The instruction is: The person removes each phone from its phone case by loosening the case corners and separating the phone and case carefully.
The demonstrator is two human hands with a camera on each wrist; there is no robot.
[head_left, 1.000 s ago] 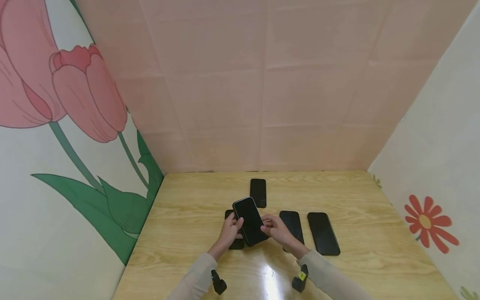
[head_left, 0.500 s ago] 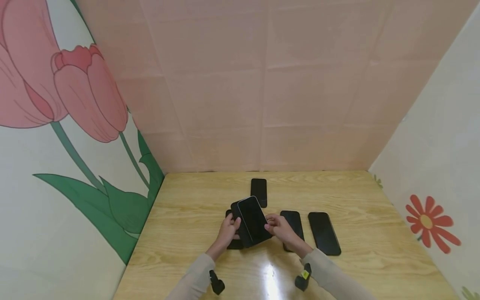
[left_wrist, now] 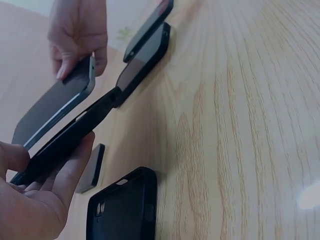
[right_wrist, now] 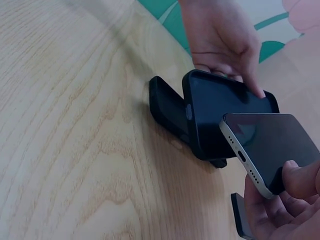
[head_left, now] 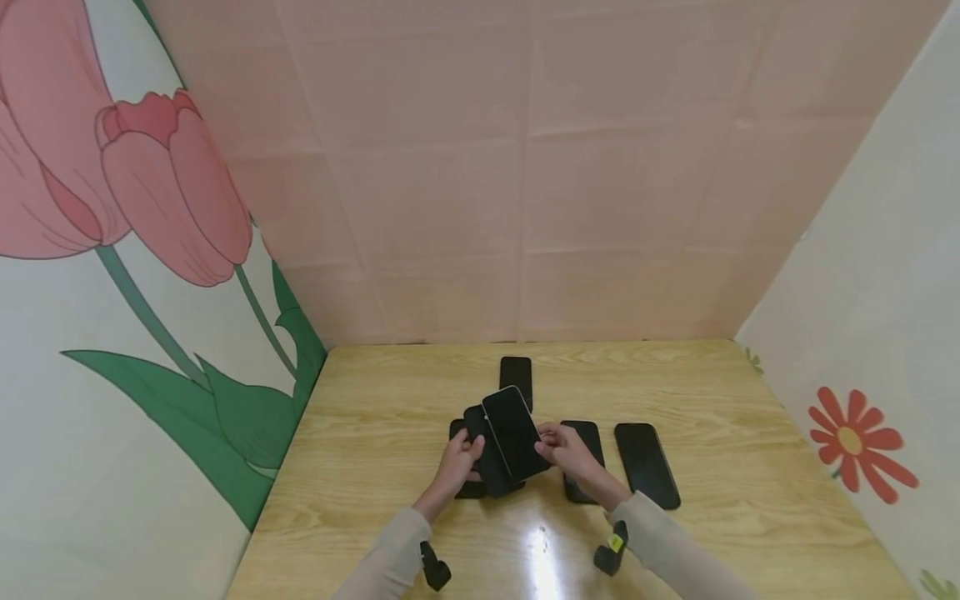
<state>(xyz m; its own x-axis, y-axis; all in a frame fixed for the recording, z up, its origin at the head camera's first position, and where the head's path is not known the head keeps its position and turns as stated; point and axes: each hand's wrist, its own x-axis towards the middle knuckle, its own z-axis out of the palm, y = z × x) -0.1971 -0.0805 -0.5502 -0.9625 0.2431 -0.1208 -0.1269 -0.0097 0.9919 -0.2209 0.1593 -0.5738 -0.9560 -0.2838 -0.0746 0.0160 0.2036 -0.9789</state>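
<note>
My left hand (head_left: 452, 464) grips an open black phone case (head_left: 486, 458) by its left side, with the hollow inner side up. In my right hand (head_left: 572, 457) is a smartphone (head_left: 516, 433) with a dark screen and a silver frame, pinched at its right edge. The phone is tilted above the case and lies partly over it in the head view. From the right wrist view, the phone's charging-port end (right_wrist: 245, 159) is outside the case and the case's inside (right_wrist: 212, 112) shows. Below the left hand, a second empty black case (left_wrist: 122, 210) lies on the table.
A black phone (head_left: 516, 373) lies at the back of the wooden table (head_left: 375, 400). Two more dark phones lie to the right, one (head_left: 588, 442) partly behind my right forearm and one (head_left: 647, 467) beyond it. Walls stand at the back and sides.
The smartphone has moved up and to the right, out of the black case, with my right hand. More of the case shows now. My left hand has hardly moved.
</note>
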